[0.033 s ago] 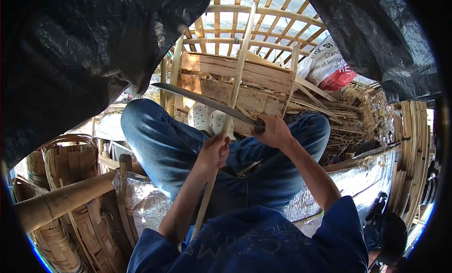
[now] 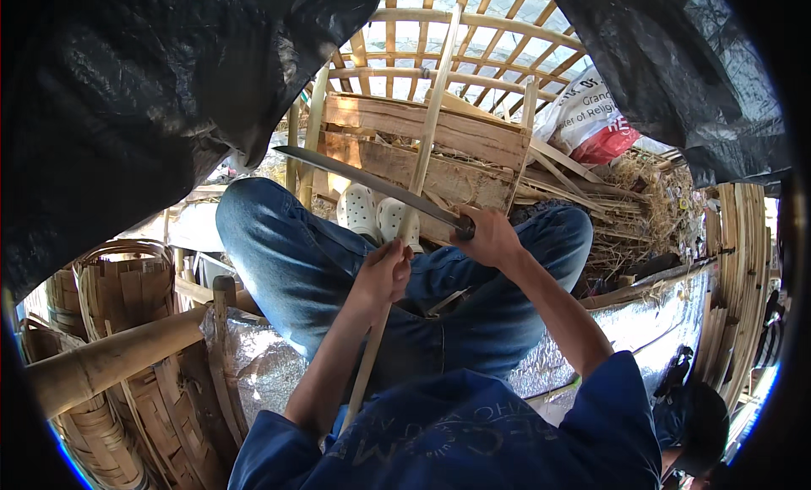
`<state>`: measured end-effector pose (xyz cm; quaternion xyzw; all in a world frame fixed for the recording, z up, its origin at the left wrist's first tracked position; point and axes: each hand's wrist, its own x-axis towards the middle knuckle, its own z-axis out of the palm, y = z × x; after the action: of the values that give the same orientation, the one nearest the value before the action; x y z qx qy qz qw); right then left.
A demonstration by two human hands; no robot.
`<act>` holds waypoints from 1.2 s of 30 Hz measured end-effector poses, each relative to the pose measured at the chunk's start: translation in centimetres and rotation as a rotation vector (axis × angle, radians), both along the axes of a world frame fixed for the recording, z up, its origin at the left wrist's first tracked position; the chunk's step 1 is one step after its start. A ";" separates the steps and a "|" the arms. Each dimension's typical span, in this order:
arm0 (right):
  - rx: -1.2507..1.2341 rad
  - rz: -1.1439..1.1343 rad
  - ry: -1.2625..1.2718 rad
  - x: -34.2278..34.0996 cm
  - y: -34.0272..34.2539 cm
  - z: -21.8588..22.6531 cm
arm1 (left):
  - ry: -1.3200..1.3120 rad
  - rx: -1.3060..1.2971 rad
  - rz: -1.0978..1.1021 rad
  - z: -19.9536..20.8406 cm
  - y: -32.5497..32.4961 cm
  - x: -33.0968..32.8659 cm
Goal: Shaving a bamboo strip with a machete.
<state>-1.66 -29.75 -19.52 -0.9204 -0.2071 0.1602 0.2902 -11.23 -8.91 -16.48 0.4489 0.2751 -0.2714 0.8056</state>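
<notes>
Two bare hands, both occupied. Left hand [image 2: 382,274]: fingers curled round a long pale bamboo strip [image 2: 429,127], thumb toward the far end. Right hand [image 2: 488,235]: closed on the dark handle of a long knife [image 2: 363,179]; fingers wrapped, no gap seen.

Strip runs from the far bamboo lattice [image 2: 507,23] back between the knees, through the left fist, to the near side by the blue shirt [image 2: 490,418]. Knife lies crosswise, handle at right, tip pointing left and a little far. Blade crosses the strip just beyond the left hand; cannot tell whether the edge has entered the wood.

Person seated, knees spread, in blue jeans [image 2: 270,236]. White perforated clogs [image 2: 359,209] on the far side of the hands, partly covered by blade and strip. Beyond them, rough wooden planks [image 2: 372,114] set crosswise; strip passes in front.

Far right: a white and red sack [image 2: 604,135], then a heap of straw and split scraps [image 2: 621,207] nearer. Right edge: upright bundle of bamboo slats [image 2: 743,270]. Silvery sheeting [image 2: 634,338] to the right of the legs, more at left. Left: woven baskets [image 2: 127,291], with a thick bamboo pole [image 2: 118,361] near them. Black plastic sheet [image 2: 152,93] hangs far left, another piece far right.
</notes>
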 end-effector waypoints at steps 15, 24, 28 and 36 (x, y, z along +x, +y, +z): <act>-0.117 -0.078 -0.217 4.6 2.8 -5.0 | 0.015 -0.032 0.083 -0.4 1.4 -0.3; -0.131 -0.061 -0.222 6.1 2.8 -6.2 | 0.002 -0.027 0.088 -0.2 1.4 -0.6; -0.196 -0.098 -0.331 7.8 3.0 -6.1 | 0.012 -0.002 0.090 -0.6 1.4 -0.5; -0.115 0.062 -0.169 3.6 1.6 -7.0 | -0.022 0.009 0.086 -0.3 1.3 -1.0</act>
<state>1.97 -28.20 -26.49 -0.9389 -0.2498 0.1024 0.2134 -12.25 -7.61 -16.83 0.4432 0.2862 -0.2305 0.8176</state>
